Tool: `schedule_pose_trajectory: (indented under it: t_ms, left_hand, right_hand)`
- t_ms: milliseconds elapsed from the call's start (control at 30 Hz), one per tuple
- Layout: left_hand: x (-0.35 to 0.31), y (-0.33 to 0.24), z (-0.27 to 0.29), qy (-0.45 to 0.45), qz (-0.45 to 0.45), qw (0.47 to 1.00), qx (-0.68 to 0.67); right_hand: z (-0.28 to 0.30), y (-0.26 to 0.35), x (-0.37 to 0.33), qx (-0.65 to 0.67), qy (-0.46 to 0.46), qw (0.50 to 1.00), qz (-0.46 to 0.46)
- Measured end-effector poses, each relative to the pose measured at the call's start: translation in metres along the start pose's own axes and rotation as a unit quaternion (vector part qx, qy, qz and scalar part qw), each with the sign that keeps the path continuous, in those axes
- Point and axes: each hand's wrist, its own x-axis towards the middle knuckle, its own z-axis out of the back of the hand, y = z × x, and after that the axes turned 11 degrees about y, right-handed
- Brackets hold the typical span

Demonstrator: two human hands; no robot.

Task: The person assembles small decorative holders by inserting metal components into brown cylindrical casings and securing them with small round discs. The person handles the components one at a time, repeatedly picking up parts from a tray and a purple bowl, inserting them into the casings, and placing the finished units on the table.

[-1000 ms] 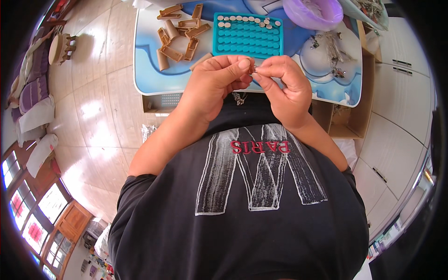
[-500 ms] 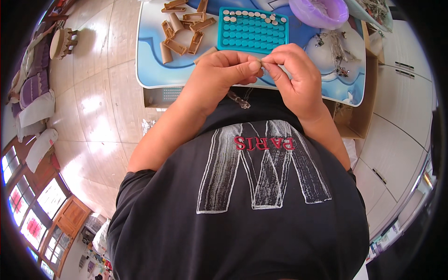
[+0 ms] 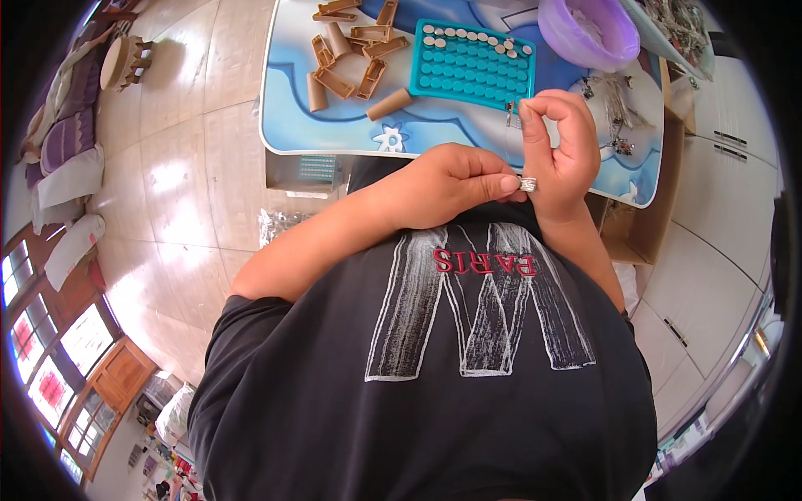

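Note:
My left hand (image 3: pixel 472 182) is closed in front of my shirt, thumb pressed to the curled fingers. A wide silver ring (image 3: pixel 527 184) shows at its fingers. What the thumb and fingers pinch is hidden. Higher and to the right, my right hand (image 3: pixel 566 138) pinches a fine clear thread (image 3: pixel 506 144) between thumb and index finger. The thread runs down toward my left hand. A small dark and silvery piece (image 3: pixel 510 110) is beside the right fingertips. Behind the hands lies a teal tray (image 3: pixel 472 77) of round hollows, with several pale discs (image 3: pixel 472 37) along its far rows.
Several brown half-tube pieces (image 3: pixel 336 82) lie on the blue-and-white table (image 3: pixel 334 134), left of the tray. A purple bowl (image 3: pixel 614 50) stands at the far right. Nearer lies a bundle of clear strands with dark metal bits (image 3: pixel 616 108). An open drawer (image 3: pixel 288 174) is under the table edge.
My hands have come apart. The left has moved down and right, toward my shirt; the right has shifted a little to the right, showing the thread between them.

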Motion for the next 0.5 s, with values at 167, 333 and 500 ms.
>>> schedule_pose_trajectory:
  t_ms: [167, 333, 500]
  left_hand:
    - [-0.020, -0.013, 0.032, -0.268, -0.043, 0.895, 0.354]
    - [-0.034, 0.000, 0.059, -0.325, 0.067, 0.716, 0.614]
    - [-0.031, -0.004, 0.055, -0.333, 0.052, 0.711, 0.617]
  right_hand:
    - [0.004, -0.009, -0.005, 0.091, -0.033, 0.995, -0.012]
    - [0.003, -0.006, -0.007, 0.119, -0.006, 0.992, -0.042]
    - [-0.002, -0.005, -0.008, 0.146, 0.017, 0.988, -0.039]
